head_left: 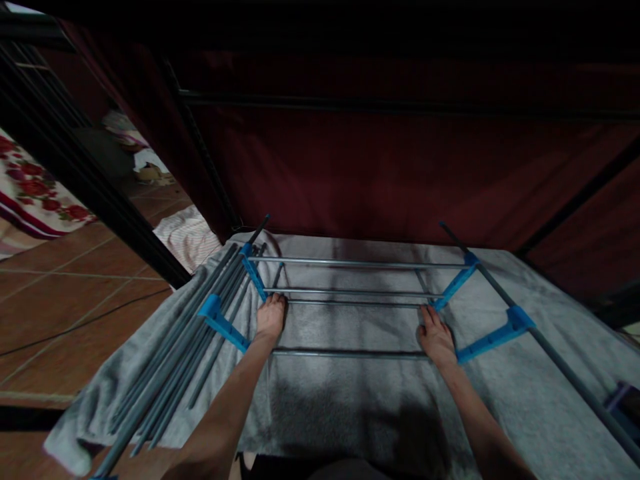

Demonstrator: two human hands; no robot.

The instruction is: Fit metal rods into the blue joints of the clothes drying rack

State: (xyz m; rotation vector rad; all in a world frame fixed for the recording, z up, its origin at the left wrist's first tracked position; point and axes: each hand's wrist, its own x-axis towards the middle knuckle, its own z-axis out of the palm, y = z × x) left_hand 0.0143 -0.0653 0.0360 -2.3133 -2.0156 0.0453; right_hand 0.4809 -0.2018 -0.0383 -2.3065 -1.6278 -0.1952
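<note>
A rack frame of grey metal tubes and blue plastic brackets lies on a grey blanket. My left hand (pixel 271 317) is closed over the left end of a thin metal rod (pixel 350 304), beside the left blue bracket (pixel 254 272). At the rod's other end is my right hand (pixel 436 332), its fingers over the rod near the right blue bracket (pixel 453 288); the grip is partly hidden. Nearer me, a lower crossbar (pixel 350 354) runs between the front left bracket (pixel 223 323) and the front right bracket (pixel 495 335). A long side tube (pixel 565 370) passes through the right brackets.
Several loose grey tubes (pixel 175 353) lie on the blanket (pixel 345 400) at the left. Behind the frame hangs a dark red cloth panel (pixel 375 173). A black post (pixel 115 213) slants down at the left, beyond it a tiled floor (pixel 65 300). A dark purple object (pixel 625 400) is at the right edge.
</note>
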